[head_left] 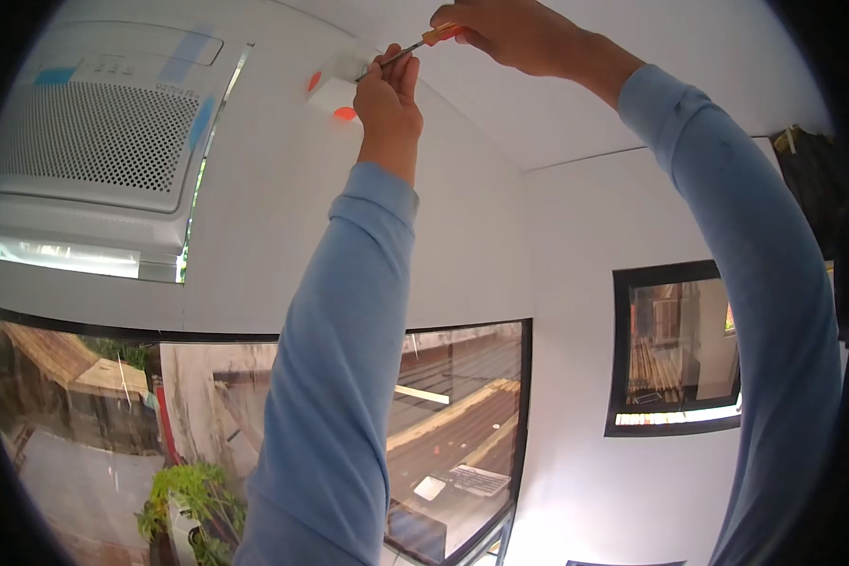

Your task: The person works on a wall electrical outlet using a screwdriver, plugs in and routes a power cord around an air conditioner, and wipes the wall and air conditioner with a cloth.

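Both arms, in blue sleeves, reach up toward the ceiling. My right hand is closed on the orange handle of a screwdriver, whose metal shaft points down and left. The fingers of my left hand are pinched around the shaft near its tip. Just left of that hand, a white box with red-orange patches is fixed high on the wall. My left fingers hide the tip and part of the box.
A white air conditioner with blue tape sits in the wall at upper left, with gaps along its edges. Below is a wide black-framed window. A smaller framed window is on the right wall; dark material hangs at upper right.
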`<move>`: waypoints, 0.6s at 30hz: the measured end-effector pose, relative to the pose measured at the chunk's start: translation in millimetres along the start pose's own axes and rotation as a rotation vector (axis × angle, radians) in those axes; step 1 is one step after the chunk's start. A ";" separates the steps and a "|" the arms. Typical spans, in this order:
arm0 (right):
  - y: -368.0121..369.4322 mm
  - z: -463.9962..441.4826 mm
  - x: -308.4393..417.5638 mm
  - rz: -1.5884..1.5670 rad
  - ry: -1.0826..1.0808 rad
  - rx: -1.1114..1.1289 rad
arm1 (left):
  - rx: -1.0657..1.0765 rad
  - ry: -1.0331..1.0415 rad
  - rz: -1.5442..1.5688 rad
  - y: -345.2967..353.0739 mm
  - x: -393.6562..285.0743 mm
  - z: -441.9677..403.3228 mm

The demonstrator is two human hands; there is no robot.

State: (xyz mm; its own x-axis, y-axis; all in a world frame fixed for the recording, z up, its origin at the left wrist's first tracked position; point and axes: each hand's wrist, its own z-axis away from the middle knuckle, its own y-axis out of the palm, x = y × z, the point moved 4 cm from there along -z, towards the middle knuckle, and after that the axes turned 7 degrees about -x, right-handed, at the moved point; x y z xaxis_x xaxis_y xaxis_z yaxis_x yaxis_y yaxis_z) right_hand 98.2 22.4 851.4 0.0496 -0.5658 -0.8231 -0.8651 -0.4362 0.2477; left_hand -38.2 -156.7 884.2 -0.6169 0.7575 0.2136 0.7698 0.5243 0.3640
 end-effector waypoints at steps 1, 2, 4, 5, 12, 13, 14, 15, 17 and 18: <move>6.0 -1.9 -2.3 0.053 -0.011 -0.016 | 0.004 0.003 -0.008 1.2 0.4 2.3; 16.2 -4.7 -5.7 0.106 -0.021 -0.033 | 0.007 0.004 -0.017 1.8 1.5 5.4; 23.6 -8.0 -3.6 0.203 -0.064 -0.086 | 0.048 -0.045 -0.071 5.0 6.3 18.7; 24.2 -10.5 0.8 0.248 -0.099 -0.125 | 0.086 -0.093 -0.118 5.5 9.7 29.0; 27.6 -14.2 -7.9 0.161 0.103 0.057 | 0.410 -0.238 -0.700 -12.7 -7.1 126.1; 28.6 -11.5 -7.2 0.217 0.048 0.018 | 0.446 -0.253 -0.765 -17.2 -12.7 144.6; 30.9 -7.1 -6.0 0.272 -0.003 -0.020 | 0.491 -0.245 -0.800 -23.2 -18.6 167.2; 31.5 -7.6 -3.3 0.329 -0.060 -0.062 | 0.535 -0.230 -0.834 -29.8 -26.5 190.9; 27.6 -12.2 3.7 0.408 -0.166 -0.177 | 0.664 -0.276 -1.007 -43.9 -42.0 241.5; 28.9 -12.2 8.0 0.440 -0.218 -0.230 | 0.672 -0.349 -1.031 -52.7 -50.0 272.7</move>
State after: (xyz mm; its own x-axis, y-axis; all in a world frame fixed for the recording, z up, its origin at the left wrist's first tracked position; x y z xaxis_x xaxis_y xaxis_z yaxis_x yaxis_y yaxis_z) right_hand 79.6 -3.3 858.2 -0.4184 -0.5820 -0.6973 -0.6484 -0.3462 0.6780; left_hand -3.2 -116.2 607.2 -0.9782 -0.1070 -0.1779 -0.0428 0.9425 -0.3314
